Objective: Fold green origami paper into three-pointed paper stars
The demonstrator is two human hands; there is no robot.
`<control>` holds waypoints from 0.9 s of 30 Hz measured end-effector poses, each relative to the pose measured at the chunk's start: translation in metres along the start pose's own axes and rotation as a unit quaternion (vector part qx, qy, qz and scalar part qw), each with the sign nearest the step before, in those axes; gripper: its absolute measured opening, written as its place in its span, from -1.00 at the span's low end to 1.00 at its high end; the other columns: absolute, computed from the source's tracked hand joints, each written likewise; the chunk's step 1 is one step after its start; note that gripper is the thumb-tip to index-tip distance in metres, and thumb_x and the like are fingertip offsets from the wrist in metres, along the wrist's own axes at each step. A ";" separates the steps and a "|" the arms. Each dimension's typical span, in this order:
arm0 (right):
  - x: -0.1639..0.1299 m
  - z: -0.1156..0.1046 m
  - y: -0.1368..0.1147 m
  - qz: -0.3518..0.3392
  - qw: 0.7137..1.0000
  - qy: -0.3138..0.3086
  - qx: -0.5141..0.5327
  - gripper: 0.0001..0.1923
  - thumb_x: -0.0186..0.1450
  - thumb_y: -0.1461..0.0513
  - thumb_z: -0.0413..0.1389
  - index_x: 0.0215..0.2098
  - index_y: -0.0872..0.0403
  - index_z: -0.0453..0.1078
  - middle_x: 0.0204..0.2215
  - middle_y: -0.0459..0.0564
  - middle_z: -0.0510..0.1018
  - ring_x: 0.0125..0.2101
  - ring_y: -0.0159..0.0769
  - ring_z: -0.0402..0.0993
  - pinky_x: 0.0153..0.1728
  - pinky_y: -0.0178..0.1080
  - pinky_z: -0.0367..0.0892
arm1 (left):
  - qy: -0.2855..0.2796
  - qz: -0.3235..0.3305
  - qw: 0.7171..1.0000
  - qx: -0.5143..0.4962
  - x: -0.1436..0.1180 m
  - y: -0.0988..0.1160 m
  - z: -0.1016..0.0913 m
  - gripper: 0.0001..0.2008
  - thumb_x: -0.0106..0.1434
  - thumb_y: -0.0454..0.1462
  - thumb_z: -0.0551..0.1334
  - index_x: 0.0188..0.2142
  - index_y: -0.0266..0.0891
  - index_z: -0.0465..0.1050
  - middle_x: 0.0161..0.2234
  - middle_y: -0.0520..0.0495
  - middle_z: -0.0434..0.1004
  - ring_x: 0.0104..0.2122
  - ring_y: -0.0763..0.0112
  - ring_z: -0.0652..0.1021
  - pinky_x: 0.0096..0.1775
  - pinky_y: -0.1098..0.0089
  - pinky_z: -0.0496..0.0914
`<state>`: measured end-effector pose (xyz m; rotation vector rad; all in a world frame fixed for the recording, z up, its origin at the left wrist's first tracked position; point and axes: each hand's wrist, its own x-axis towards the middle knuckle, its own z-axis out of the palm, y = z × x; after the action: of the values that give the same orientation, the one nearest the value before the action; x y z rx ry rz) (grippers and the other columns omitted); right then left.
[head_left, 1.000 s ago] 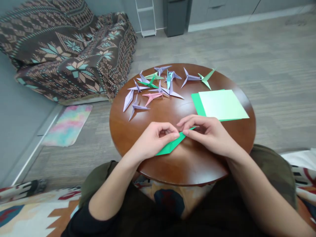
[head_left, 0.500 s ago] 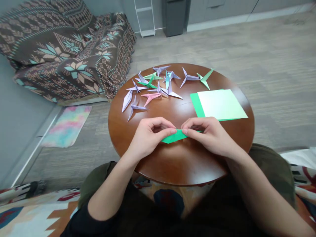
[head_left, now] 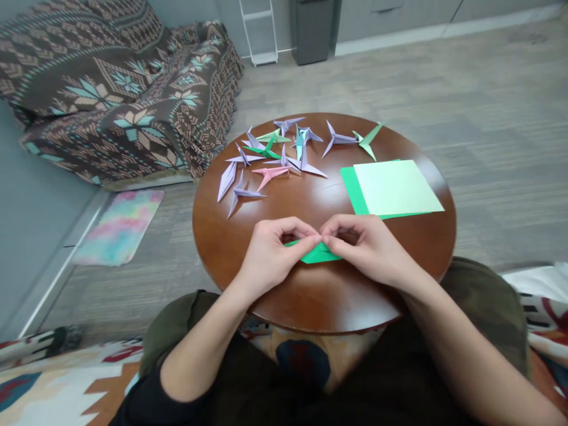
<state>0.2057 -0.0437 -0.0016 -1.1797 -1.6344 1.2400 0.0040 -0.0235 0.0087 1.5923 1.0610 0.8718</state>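
A folded piece of green origami paper (head_left: 320, 254) is held low over the near middle of the round brown table (head_left: 306, 302). My left hand (head_left: 281, 245) pinches its upper edge between thumb and fingers. From the other side my right hand (head_left: 361, 242) pinches the same edge, and the two sets of fingertips meet at its middle. Part of the paper is hidden behind my fingers. Beyond my hands lie several folded paper pieces, among them a pink one (head_left: 270, 173), a dark green one (head_left: 266, 148) and a lilac one (head_left: 242, 192).
A stack of square paper sheets (head_left: 399, 186), pale green over bright green, lies at the table's right. A sofa with a patterned cover (head_left: 133, 106) stands at far left, near a pastel mat (head_left: 119, 228). A dark grey bin (head_left: 313, 32) stands by the cabinets.
My fingertips have come together at the middle of the green paper's upper edge. Both hands sit slightly lower, and more of the paper's front shows below them.
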 end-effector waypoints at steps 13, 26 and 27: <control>-0.001 -0.008 0.006 0.015 1.000 -0.016 0.008 -0.92 0.23 0.34 0.16 -0.40 0.06 0.47 -0.45 -0.11 0.54 -0.41 -0.33 0.39 -0.38 -0.29 0.23 | 0.017 0.031 0.999 -0.001 0.003 -0.001 -0.008 -0.87 0.21 -0.25 0.47 -0.39 -0.29 0.66 -0.45 -0.04 0.69 -0.47 0.43 0.59 -0.37 0.48 0.46; 0.000 -0.006 0.005 -0.100 0.992 -0.010 -0.083 -0.91 0.35 0.31 0.18 -0.32 0.07 0.52 -0.34 -0.04 0.64 -0.31 -0.23 0.53 -0.25 -0.22 0.35 | -0.022 0.080 0.992 0.092 0.002 0.000 -0.004 -0.96 0.23 -0.32 0.38 -0.35 -0.26 0.60 -0.42 0.01 0.60 -0.41 0.44 0.54 -0.32 0.44 0.39; 0.000 -0.005 0.004 -0.113 0.989 -0.010 -0.090 -0.90 0.34 0.33 0.18 -0.32 0.08 0.53 -0.33 -0.03 0.64 -0.31 -0.24 0.54 -0.25 -0.23 0.35 | -0.030 0.088 0.989 0.111 0.002 -0.001 -0.003 -0.98 0.22 -0.35 0.37 -0.36 -0.26 0.61 -0.42 0.01 0.60 -0.41 0.44 0.53 -0.32 0.44 0.38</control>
<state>0.2114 -0.0416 -0.0042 -1.0558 -1.8695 0.9801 0.0014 -0.0206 0.0091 1.9104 1.0127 0.8390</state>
